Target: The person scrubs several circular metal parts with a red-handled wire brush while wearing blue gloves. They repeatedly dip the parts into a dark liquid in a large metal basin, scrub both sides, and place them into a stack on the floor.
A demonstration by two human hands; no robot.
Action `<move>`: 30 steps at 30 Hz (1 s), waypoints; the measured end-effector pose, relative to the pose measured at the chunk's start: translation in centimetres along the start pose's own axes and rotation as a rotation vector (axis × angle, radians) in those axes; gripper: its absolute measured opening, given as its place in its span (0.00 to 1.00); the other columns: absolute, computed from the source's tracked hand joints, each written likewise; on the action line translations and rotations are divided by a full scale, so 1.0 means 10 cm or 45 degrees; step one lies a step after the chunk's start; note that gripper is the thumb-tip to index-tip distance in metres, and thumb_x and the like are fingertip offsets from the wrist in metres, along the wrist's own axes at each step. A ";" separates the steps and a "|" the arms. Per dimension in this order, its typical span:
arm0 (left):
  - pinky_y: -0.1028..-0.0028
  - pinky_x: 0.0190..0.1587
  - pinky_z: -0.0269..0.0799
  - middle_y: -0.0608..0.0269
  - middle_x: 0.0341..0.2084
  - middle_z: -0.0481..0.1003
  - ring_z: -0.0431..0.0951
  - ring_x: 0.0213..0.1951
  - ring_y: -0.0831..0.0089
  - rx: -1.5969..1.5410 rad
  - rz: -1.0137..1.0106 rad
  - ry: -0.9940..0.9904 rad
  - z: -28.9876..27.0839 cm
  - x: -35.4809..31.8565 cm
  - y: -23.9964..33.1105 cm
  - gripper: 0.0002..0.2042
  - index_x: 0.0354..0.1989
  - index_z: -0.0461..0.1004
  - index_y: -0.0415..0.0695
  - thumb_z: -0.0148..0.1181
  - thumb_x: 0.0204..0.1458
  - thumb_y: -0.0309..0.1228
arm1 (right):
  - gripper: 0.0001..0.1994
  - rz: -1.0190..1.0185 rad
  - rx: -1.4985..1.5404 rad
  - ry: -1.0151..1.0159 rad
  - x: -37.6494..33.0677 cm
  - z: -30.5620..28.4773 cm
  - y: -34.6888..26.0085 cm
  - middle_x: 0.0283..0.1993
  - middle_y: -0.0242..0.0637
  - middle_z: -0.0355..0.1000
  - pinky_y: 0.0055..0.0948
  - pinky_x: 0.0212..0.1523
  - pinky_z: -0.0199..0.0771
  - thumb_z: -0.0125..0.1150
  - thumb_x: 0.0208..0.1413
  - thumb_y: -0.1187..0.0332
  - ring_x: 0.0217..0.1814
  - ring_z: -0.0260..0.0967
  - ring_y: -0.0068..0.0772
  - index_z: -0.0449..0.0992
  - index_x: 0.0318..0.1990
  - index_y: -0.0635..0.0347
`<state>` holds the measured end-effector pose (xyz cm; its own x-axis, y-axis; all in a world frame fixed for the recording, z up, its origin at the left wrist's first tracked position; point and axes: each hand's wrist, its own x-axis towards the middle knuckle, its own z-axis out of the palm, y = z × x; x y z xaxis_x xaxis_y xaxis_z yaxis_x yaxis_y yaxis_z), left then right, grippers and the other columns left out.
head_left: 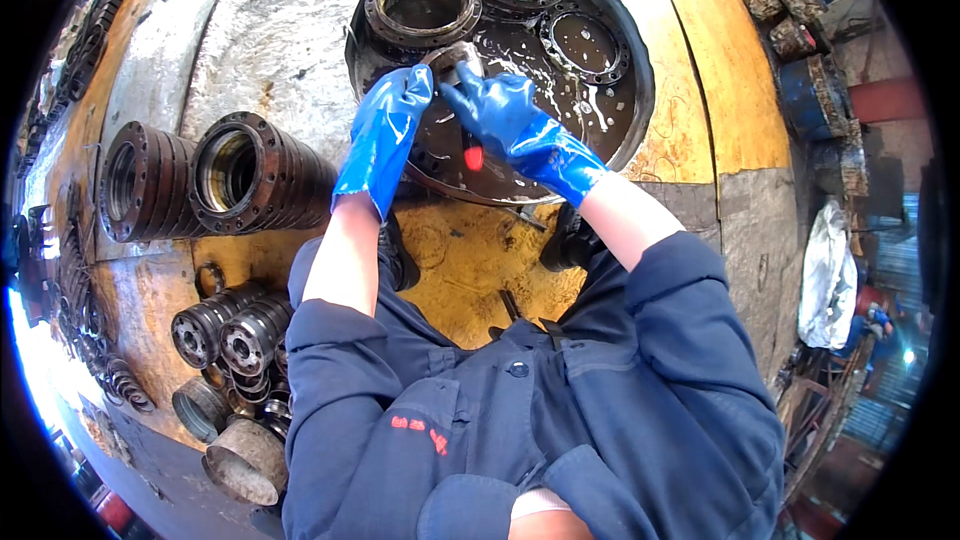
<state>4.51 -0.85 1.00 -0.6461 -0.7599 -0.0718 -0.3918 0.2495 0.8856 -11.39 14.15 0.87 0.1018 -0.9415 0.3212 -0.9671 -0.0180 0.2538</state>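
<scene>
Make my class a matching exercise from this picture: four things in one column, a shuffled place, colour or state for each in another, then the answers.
Things:
1. Gloves
2. Red tool handle
3. Round tub
4. Stacked flanged rings

Descriptions:
A. Holding dark liquid
B. Standing left of the tub
C. Shiny blue
D. Over the tub, pointing toward the wearer

Pairs: 1-C, 2-D, 3-A, 4-B

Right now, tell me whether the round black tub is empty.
Not empty: the tub holds dark, glossy liquid, with metal rings sitting in it; depth unclear.
</scene>
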 end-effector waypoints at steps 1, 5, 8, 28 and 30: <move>0.55 0.62 0.73 0.38 0.51 0.81 0.80 0.57 0.42 -0.004 0.001 -0.009 -0.01 0.00 0.01 0.31 0.63 0.75 0.41 0.50 0.66 0.58 | 0.23 -0.027 -0.084 0.130 -0.06 0.15 0.05 0.62 0.49 0.73 0.39 0.34 0.70 0.60 0.58 0.64 0.31 0.79 0.32 0.78 0.62 0.50; 0.55 0.62 0.73 0.38 0.51 0.81 0.80 0.57 0.42 -0.020 -0.027 -0.011 -0.10 -0.02 -0.03 0.32 0.63 0.75 0.41 0.50 0.66 0.58 | 0.20 0.503 0.291 -0.461 0.06 0.12 -0.11 0.57 0.53 0.78 0.50 0.46 0.80 0.63 0.59 0.67 0.47 0.84 0.48 0.79 0.60 0.48; 0.55 0.62 0.73 0.38 0.51 0.81 0.80 0.57 0.42 -0.031 -0.033 -0.020 -0.09 -0.03 -0.03 0.32 0.63 0.75 0.41 0.50 0.66 0.58 | 0.16 0.763 0.526 -0.468 -0.03 0.30 -0.15 0.50 0.44 0.82 0.47 0.51 0.80 0.68 0.57 0.61 0.54 0.81 0.51 0.82 0.54 0.43; 0.56 0.62 0.73 0.38 0.51 0.81 0.80 0.57 0.43 -0.118 -0.053 -0.009 -0.10 0.05 0.01 0.32 0.62 0.75 0.40 0.51 0.66 0.58 | 0.14 1.698 2.819 0.204 -0.08 0.03 -0.09 0.44 0.32 0.82 0.24 0.48 0.79 0.69 0.64 0.68 0.43 0.77 0.21 0.83 0.54 0.61; 0.56 0.62 0.73 0.38 0.51 0.81 0.80 0.57 0.43 -0.122 -0.056 -0.008 -0.07 0.05 0.01 0.32 0.62 0.75 0.40 0.51 0.66 0.58 | 0.13 1.647 2.762 0.266 0.01 0.05 -0.25 0.44 0.32 0.82 0.22 0.47 0.79 0.69 0.64 0.69 0.43 0.77 0.20 0.83 0.54 0.62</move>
<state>4.64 -1.64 1.37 -0.6336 -0.7652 -0.1142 -0.3560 0.1572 0.9212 -9.09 13.92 -0.18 -0.5285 -0.7425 -0.4115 0.6337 -0.0225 -0.7733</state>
